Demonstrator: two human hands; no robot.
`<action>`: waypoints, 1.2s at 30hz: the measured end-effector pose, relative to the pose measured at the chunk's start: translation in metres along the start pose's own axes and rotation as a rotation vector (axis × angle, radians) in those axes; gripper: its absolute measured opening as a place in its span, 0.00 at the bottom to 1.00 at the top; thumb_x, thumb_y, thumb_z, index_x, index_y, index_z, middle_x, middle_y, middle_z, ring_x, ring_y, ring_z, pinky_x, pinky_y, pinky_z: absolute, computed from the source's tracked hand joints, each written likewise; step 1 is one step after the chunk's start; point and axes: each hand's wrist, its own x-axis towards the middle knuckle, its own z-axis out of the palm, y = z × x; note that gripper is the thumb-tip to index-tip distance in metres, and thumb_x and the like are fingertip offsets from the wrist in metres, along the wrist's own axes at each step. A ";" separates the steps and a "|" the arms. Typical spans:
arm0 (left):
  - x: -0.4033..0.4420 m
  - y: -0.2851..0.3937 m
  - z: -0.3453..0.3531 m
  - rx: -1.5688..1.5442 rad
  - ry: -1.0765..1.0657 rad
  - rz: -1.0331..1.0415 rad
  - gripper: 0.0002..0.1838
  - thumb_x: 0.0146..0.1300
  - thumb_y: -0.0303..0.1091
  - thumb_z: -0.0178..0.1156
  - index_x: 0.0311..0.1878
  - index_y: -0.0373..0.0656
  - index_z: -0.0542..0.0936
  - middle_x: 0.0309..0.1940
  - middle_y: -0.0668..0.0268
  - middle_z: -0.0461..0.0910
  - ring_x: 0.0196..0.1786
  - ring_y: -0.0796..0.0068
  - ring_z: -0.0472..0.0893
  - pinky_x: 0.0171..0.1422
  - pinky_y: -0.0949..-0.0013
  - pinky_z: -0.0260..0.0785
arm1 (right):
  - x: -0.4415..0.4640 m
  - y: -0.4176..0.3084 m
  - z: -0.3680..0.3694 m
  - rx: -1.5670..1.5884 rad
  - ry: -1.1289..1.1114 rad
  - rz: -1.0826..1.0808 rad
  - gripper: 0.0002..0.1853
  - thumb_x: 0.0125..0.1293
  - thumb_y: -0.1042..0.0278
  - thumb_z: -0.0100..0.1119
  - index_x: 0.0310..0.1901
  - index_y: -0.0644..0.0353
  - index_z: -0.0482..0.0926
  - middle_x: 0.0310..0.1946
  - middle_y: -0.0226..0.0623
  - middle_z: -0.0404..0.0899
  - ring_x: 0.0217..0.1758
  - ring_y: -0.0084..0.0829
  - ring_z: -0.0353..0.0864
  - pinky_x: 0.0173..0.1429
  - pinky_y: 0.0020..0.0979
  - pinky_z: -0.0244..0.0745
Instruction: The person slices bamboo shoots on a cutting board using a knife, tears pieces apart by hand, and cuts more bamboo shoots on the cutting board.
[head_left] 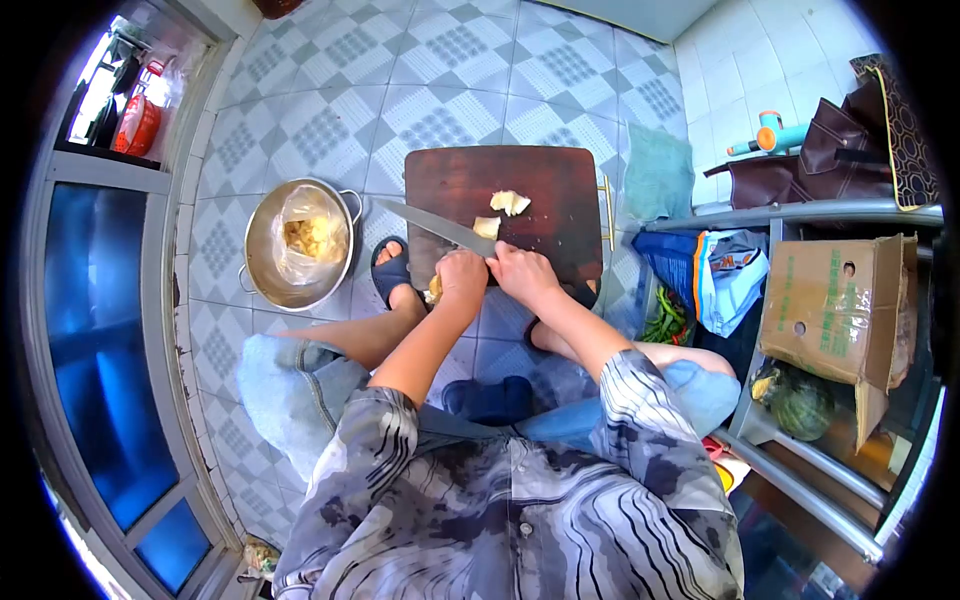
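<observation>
My right hand (525,273) is wrapped round the handle of a large kitchen knife (432,224), whose blade points to the upper left over the board. Right beside it, my left hand (462,278) is closed, and a pale yellow-brown chunk (433,290) shows at its outer edge. The dark red-brown cutting board (450,175) lies on the floor between my feet. One pale cut piece (487,227) touches or lies just behind the blade. Farther back on the board are more whitish pieces (510,203). What kind of food this is, I cannot tell.
A two-handled metal pot (262,270) at left holds a clear plastic bag (318,215) of yellowish chunks. On the right, a metal rack (810,215) bears a cardboard box (825,310), a green squash (800,405) and bags. A glass-panelled door (105,340) stands at left.
</observation>
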 end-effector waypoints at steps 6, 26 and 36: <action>-0.001 -0.013 -0.005 -0.192 0.054 -0.047 0.10 0.60 0.33 0.48 0.31 0.41 0.78 0.25 0.58 0.82 0.31 0.66 0.84 0.32 0.64 0.76 | -0.047 0.043 -0.010 -0.142 -0.057 0.083 0.19 0.65 0.51 0.48 0.37 0.62 0.68 0.27 0.47 0.80 0.29 0.44 0.83 0.31 0.43 0.78; -0.007 -0.020 -0.014 -0.253 0.043 0.005 0.06 0.60 0.31 0.48 0.35 0.40 0.72 0.24 0.58 0.81 0.30 0.62 0.84 0.34 0.63 0.76 | -0.063 0.066 -0.020 -0.194 -0.173 0.136 0.20 0.66 0.51 0.47 0.40 0.64 0.68 0.29 0.50 0.80 0.31 0.47 0.82 0.33 0.44 0.78; -0.002 -0.027 -0.004 -0.144 -0.012 -0.017 0.05 0.59 0.32 0.50 0.36 0.41 0.71 0.24 0.60 0.81 0.29 0.64 0.84 0.33 0.63 0.76 | 0.011 0.010 0.001 -0.136 -0.077 0.007 0.16 0.65 0.52 0.47 0.38 0.60 0.68 0.29 0.44 0.80 0.32 0.44 0.83 0.33 0.44 0.78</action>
